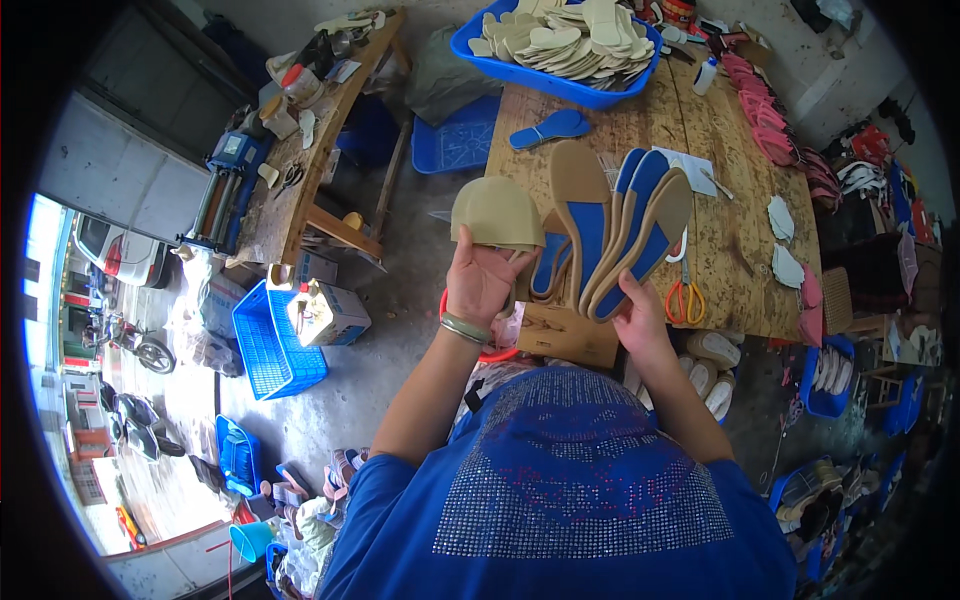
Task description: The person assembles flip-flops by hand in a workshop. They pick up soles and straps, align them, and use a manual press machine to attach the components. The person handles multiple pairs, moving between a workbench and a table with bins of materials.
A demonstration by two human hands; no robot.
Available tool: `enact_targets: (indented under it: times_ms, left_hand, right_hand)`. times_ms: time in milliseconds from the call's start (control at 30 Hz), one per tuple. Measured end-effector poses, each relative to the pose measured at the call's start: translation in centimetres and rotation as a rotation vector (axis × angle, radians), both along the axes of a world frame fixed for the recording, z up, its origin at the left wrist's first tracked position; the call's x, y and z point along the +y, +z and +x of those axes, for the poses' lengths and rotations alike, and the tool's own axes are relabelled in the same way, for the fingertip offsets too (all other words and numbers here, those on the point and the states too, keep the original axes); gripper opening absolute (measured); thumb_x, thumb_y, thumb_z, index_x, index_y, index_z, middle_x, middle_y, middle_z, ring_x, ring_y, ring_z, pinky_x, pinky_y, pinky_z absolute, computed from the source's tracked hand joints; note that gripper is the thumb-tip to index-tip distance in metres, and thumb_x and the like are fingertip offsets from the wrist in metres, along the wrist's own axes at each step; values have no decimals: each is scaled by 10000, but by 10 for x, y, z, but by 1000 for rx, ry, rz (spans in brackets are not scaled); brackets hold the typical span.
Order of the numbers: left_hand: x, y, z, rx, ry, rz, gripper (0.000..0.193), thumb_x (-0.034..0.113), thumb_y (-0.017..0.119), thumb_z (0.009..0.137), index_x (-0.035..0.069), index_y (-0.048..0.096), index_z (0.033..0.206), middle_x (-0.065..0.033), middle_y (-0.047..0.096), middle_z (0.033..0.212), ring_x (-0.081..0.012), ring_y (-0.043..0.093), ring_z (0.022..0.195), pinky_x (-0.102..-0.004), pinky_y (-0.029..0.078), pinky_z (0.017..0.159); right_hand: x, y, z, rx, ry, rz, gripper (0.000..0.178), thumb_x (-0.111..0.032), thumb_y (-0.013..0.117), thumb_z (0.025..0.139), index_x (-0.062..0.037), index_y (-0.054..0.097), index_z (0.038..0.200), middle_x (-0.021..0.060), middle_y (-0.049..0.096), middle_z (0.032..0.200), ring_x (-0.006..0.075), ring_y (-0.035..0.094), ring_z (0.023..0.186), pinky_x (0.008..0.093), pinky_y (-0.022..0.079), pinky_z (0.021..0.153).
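My left hand [480, 282], a bangle on its wrist, is closed around a stack of beige sole pieces [495, 212] with rounded ends pointing up. In my right hand [642, 318] is a fanned bunch of insoles [590, 225], tan at the ends and blue along the middle, gripped by the lower ends. Between my hands, partly hidden, more blue-and-tan insoles [548, 268] show at the edge of the wooden table [745, 255]. Just right of my right hand lie orange-handled scissors [686, 300]. Farther back rests a pair of blue insoles [550, 129].
A blue basin [600, 98] heaped with beige soles stands at the table's far end, near a white bottle [706, 76]. Pink straps [768, 125] line the right edge. To the left are a second workbench [330, 130] and a blue crate [265, 340] on the floor.
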State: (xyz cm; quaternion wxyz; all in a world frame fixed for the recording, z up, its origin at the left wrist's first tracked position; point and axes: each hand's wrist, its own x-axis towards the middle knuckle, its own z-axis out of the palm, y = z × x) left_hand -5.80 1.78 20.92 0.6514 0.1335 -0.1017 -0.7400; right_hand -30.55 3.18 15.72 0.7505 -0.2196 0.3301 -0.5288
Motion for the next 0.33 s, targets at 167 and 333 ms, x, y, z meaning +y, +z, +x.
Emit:
enact_targets:
  times_ms: [167,333]
  left_hand:
    - [-7,-45,-14,-302,111,181,368,117,509,947,93,416,1303,-114,520,1274,-271,583,1092,-413,530,882]
    - [-12,-121,-38,-413,-84,346,469,-12,475,926,143,339,1347,-102,472,1315,-286,563,1132,-398,563,817]
  right_hand:
    - [-6,2,-21,19,-105,-65,341,-218,624,898,-53,526,1179,24,634,1029,110,633,884,228,490,642]
    - [-1,1,-53,188,-210,-29,314,-248,639,890,-66,553,1130,-16,656,942,38,623,728,162,353,418]
